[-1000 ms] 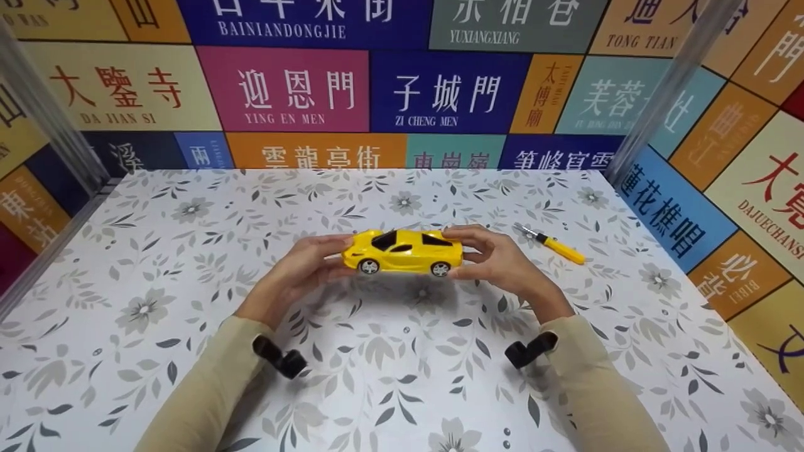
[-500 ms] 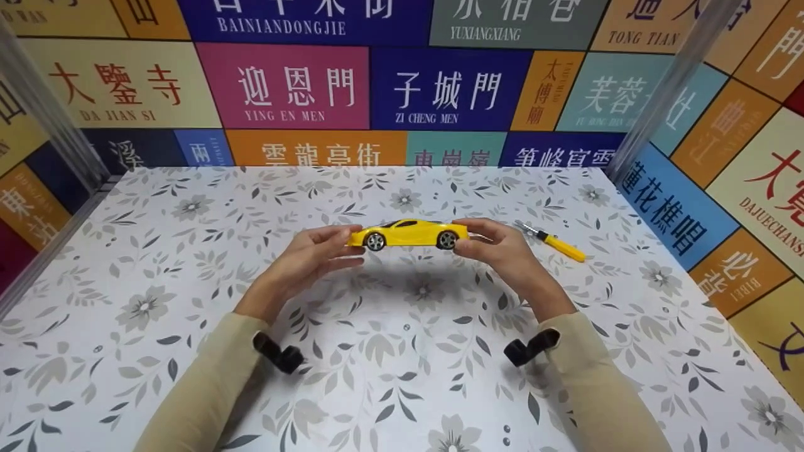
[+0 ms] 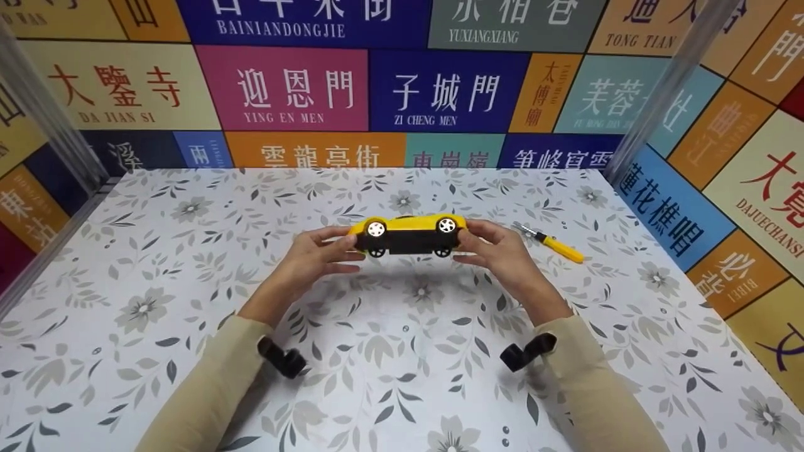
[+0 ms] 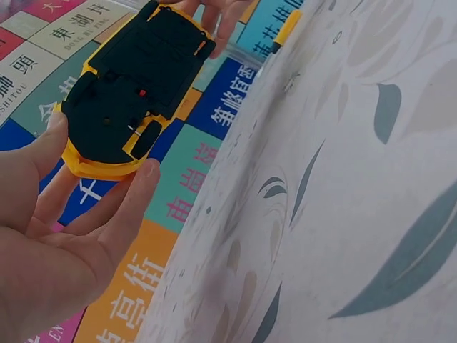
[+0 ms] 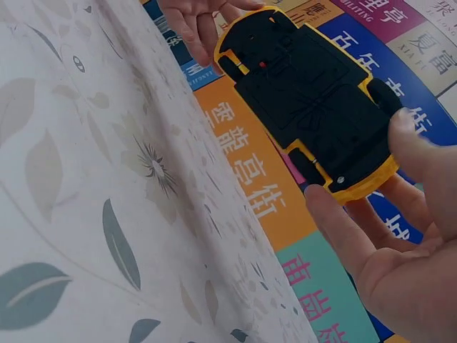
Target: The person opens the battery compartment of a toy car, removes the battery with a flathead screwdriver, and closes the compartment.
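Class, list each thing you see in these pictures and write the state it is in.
Yellow toy car: lifted off the table, tilted, black underside showing.
Wheels: all four fitted.
Left hand: gripping one end of the car.
Right hand: gripping the other end.
Yellow-handled screwdriver: lying on the table, unheld.
Floral table covering: spread out.

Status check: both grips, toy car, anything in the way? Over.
Left grip, right grip: holding opposite ends. Toy car off table, underside showing. Nothing blocking; yellow-handled tool apart at right.
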`<state>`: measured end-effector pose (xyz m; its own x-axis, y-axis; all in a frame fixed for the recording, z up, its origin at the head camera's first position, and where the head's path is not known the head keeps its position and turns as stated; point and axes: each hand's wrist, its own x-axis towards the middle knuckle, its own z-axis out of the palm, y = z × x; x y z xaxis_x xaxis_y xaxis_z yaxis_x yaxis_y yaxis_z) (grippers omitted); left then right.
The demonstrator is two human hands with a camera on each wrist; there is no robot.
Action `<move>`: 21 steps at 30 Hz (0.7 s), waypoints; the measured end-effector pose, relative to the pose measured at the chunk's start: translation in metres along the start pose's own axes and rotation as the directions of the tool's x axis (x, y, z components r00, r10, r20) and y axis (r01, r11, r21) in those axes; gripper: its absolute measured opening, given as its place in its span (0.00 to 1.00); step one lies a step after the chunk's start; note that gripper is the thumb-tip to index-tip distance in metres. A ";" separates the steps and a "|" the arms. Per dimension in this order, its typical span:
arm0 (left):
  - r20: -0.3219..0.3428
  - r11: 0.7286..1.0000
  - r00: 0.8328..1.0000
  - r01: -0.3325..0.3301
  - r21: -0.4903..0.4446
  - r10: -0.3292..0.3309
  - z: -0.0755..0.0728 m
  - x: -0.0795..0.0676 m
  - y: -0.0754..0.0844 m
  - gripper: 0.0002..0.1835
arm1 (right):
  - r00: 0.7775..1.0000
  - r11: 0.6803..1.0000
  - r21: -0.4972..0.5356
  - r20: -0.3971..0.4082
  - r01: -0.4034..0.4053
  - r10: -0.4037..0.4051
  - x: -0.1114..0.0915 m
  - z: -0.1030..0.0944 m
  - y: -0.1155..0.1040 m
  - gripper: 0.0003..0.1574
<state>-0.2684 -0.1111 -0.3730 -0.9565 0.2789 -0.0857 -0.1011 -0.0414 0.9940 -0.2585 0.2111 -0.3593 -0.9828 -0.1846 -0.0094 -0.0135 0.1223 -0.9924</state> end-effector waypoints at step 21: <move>-0.086 0.992 0.992 0.082 -0.099 -0.090 0.004 0.002 0.003 0.25 | 0.998 0.994 -0.111 -0.065 0.018 -0.025 -0.001 0.007 -0.001 0.26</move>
<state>-0.2693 -0.1070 -0.3699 -0.9634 0.1979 -0.1805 -0.2055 -0.1138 0.9720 -0.2559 0.2046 -0.3594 -0.9920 -0.1236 0.0237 -0.0514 0.2263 -0.9727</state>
